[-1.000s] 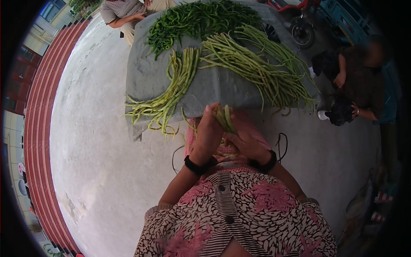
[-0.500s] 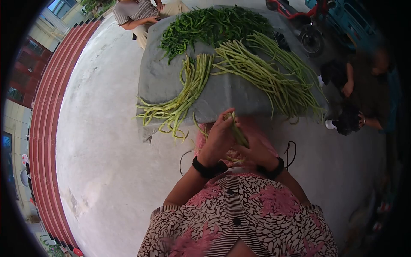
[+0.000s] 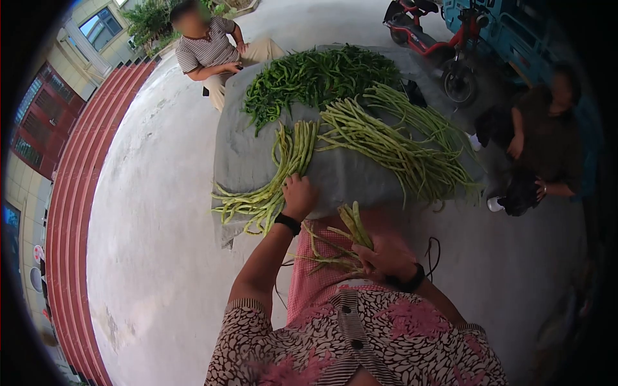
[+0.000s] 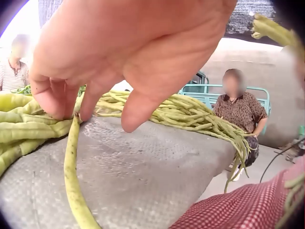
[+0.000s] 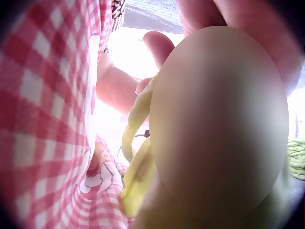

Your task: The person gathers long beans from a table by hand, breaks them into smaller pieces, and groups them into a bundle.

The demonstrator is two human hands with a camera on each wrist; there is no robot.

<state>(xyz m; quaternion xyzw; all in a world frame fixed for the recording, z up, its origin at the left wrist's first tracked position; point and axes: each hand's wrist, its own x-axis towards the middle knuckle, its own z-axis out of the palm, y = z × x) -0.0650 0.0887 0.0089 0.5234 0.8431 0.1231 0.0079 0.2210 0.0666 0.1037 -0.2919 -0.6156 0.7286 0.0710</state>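
My left hand (image 3: 300, 198) rests its fingertips on the left bundle of long beans (image 3: 297, 147) at the table's near edge. In the left wrist view, the hand (image 4: 138, 52) has bent fingers touching the beans and one bean's end (image 4: 71, 167), its thumb apart. My right hand (image 3: 387, 258) grips a small bunch of long beans (image 3: 355, 226) above the lap, tips pointing up and forward. In the right wrist view, yellow-green beans (image 5: 139, 176) show beside a blurred oval that hides most of the grip.
On the grey-covered table (image 3: 254, 157) lie a heap of green peppers (image 3: 315, 74) and larger long-bean bundles (image 3: 393, 141). One person (image 3: 209, 55) sits at the far left, another (image 3: 547, 141) at the right. A red scooter (image 3: 438, 45) stands behind. More beans lie on the checked cloth (image 3: 309, 276).
My left hand has left the right hand and the held bunch, moving forward and left to the bean bundle. The right hand still grips its beans. The head view has tilted upward.
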